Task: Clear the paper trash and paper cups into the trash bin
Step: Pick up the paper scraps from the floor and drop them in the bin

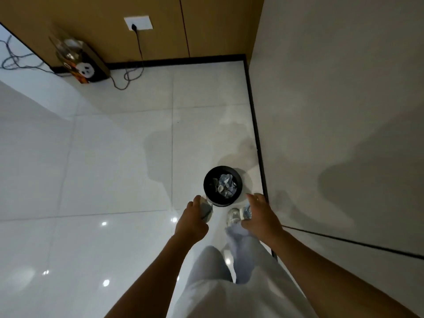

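Observation:
A round black trash bin (207, 180) stands on the white tiled floor near the right wall, with crumpled paper (226, 184) inside it. My left hand (191, 220) grips a white paper cup (206, 210) just below and left of the bin's rim. My right hand (259, 214) holds a crumpled bluish-white piece of paper (247, 210) to the right of the bin, low beside its rim. Both arms reach forward over my legs in light trousers.
A grey wall (332, 111) with a black baseboard runs close along the bin's right side. My white shoe (232, 216) is just below the bin. At the far left corner stands a black box with a panda print (88, 68), with cables trailing from a wall socket (138, 23).

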Demonstrator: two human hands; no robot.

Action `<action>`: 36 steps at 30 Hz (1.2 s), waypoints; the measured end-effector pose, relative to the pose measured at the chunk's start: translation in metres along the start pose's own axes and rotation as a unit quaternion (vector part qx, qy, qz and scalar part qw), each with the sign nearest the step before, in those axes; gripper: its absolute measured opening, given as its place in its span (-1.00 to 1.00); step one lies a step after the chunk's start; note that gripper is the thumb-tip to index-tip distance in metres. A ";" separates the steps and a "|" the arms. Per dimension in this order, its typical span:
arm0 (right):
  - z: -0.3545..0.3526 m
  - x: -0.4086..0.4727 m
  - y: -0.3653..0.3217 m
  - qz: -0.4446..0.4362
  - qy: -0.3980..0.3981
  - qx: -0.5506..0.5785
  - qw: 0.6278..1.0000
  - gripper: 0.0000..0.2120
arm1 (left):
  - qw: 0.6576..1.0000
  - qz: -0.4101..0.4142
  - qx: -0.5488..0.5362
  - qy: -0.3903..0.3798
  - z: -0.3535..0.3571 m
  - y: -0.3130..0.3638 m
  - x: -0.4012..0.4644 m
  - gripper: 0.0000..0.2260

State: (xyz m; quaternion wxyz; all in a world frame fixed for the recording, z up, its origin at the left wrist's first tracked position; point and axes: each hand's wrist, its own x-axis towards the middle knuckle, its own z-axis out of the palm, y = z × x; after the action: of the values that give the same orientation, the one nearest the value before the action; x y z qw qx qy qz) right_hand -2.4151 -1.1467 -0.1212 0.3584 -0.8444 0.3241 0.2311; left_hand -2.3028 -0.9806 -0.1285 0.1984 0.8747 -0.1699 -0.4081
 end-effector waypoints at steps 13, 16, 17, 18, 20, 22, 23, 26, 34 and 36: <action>0.077 0.207 0.060 0.006 -0.008 0.064 0.998 -0.31 | 0.996 -0.075 -0.025 0.036 0.078 -0.043 0.201 -0.32; 0.113 0.261 0.076 0.005 -0.009 0.040 0.999 -0.32 | 0.996 -0.076 -0.026 0.045 0.105 -0.071 0.236 -0.29; 0.125 0.279 0.080 0.005 -0.018 0.033 0.999 -0.30 | 0.995 -0.078 -0.030 0.048 0.113 -0.079 0.245 -0.29; 0.136 0.295 0.084 0.010 -0.032 0.027 0.999 -0.27 | 0.995 -0.082 -0.037 0.049 0.120 -0.087 0.251 -0.29; 0.155 0.319 0.092 0.037 -0.066 0.006 0.997 -0.19 | 0.994 -0.088 -0.050 0.052 0.133 -0.099 0.258 -0.30; 0.168 0.332 0.098 0.064 -0.078 -0.008 0.995 -0.18 | 0.994 -0.083 -0.054 0.049 0.141 -0.103 0.262 -0.31; 0.173 0.334 0.101 0.075 -0.073 -0.002 0.994 -0.20 | 0.994 -0.081 -0.054 0.045 0.143 -0.103 0.264 -0.31; 0.176 0.323 0.107 0.109 -0.060 0.046 0.991 -0.29 | 0.994 -0.081 -0.063 0.028 0.148 -0.093 0.269 -0.31; 0.163 0.277 0.137 0.156 -0.027 0.074 0.985 -0.42 | 0.991 -0.123 0.038 -0.048 0.162 -0.059 0.321 -0.08; 0.162 0.275 0.140 0.158 -0.035 0.074 0.984 -0.44 | 0.987 -0.145 0.060 -0.041 0.162 -0.060 0.330 -0.14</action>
State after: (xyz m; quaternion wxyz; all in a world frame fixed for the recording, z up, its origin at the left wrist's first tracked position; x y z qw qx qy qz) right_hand -2.3527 -1.2043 -0.4591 0.3901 -0.7450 0.4569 0.2900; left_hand -2.2201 -1.1136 -0.4662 0.0775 0.8829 -0.0736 -0.4572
